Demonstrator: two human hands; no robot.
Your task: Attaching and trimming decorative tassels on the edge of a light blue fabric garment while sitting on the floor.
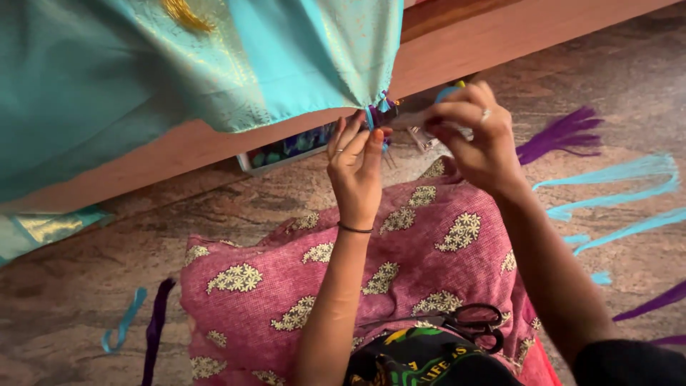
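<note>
A turquoise silk cloth (179, 64) with gold weave hangs over a wooden ledge (500, 36). My left hand (355, 168) pinches the cloth's lower corner, where short purple and blue threads (379, 114) hang. My right hand (471, 132), with a ring on one finger, is closed on a small blue and yellow object just right of that corner; what it is I cannot make out. Both hands almost meet at the corner.
A pink cushion (286, 286) with cream leaf patterns lies under my arms, black scissors (471, 322) resting on it. Purple thread bundles (564, 136) and turquoise thread bundles (614, 175) lie on the stone floor at right. More strands (143, 325) lie at left. A tray (286, 150) sits under the ledge.
</note>
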